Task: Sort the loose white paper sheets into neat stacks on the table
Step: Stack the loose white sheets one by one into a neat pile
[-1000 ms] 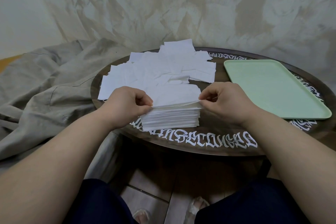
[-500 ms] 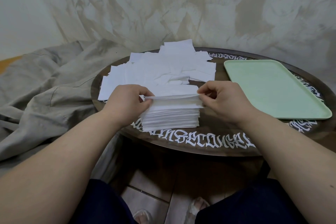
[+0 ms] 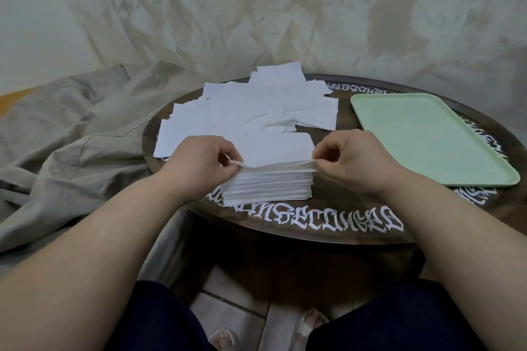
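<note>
A thick neat stack of white paper sheets stands near the front edge of the round dark table. A thin bundle of sheets lies on top of it, its near edge held up between both hands. My left hand pinches the bundle's left corner. My right hand pinches its right corner with thumb and forefinger. Behind the stack a loose heap of white sheets spreads across the back left of the table.
A pale green tray lies on the right side of the table. A rumpled beige cloth covers the ground to the left. White lettering runs round the table rim. My knees and feet show below the table.
The bundle, raised with its near edge high half a second ago, has come back down onto the stack. Both hands stay pinching its corners and have dropped slightly.
</note>
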`<state>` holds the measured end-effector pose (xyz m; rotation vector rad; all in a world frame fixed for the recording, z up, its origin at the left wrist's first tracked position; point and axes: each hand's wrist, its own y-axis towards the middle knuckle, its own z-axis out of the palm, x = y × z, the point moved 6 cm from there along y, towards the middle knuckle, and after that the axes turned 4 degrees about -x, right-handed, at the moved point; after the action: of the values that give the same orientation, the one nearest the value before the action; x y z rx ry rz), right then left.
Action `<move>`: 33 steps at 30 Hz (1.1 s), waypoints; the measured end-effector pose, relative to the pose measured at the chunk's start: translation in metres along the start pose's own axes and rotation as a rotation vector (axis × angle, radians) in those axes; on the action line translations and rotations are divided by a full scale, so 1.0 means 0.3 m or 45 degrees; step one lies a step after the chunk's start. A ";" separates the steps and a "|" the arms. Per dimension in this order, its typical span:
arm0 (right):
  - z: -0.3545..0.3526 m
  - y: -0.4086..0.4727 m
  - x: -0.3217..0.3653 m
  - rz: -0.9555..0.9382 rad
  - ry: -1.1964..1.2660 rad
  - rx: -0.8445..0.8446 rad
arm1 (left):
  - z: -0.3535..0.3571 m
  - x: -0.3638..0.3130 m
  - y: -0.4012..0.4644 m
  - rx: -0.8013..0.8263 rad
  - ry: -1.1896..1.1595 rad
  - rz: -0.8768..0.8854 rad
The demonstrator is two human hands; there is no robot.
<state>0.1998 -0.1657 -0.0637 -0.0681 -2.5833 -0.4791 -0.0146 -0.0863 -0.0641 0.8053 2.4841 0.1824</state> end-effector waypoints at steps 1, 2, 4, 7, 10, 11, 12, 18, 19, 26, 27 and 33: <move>0.004 -0.001 0.003 -0.003 -0.007 0.022 | 0.006 0.005 -0.001 0.027 0.005 -0.015; 0.008 -0.003 0.005 -0.005 -0.016 0.048 | 0.012 0.013 -0.001 0.052 0.011 -0.036; 0.016 -0.009 0.009 0.000 -0.031 0.106 | 0.019 0.024 -0.003 0.082 0.002 -0.079; 0.027 -0.009 0.013 -0.013 -0.052 0.153 | 0.017 0.031 -0.003 0.077 -0.017 -0.119; 0.020 -0.002 0.015 -0.033 -0.065 0.109 | 0.018 0.036 -0.005 0.072 -0.041 -0.131; 0.018 -0.001 0.013 -0.032 -0.057 0.093 | 0.017 0.035 -0.006 0.072 -0.054 -0.130; 0.016 0.001 0.009 -0.022 -0.041 0.070 | 0.014 0.030 -0.006 0.063 -0.067 -0.123; 0.011 0.015 -0.020 0.056 0.059 -0.123 | 0.016 0.006 0.010 -0.018 0.037 -0.017; 0.014 0.017 -0.021 0.063 0.078 -0.135 | 0.014 0.003 0.015 -0.067 0.060 0.000; -0.015 0.022 0.065 -0.209 0.072 -0.367 | -0.059 0.005 0.013 -0.375 -0.028 0.102; 0.008 0.021 0.057 -0.167 0.044 -0.228 | -0.041 0.022 0.009 -0.259 0.000 0.024; 0.035 0.012 0.040 -0.090 -0.004 -0.017 | 0.001 0.043 0.002 -0.045 0.042 -0.075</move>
<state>0.1850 -0.1591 -0.0652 0.0177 -2.5926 -0.5223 -0.0228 -0.0785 -0.0698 0.7192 2.5247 0.2196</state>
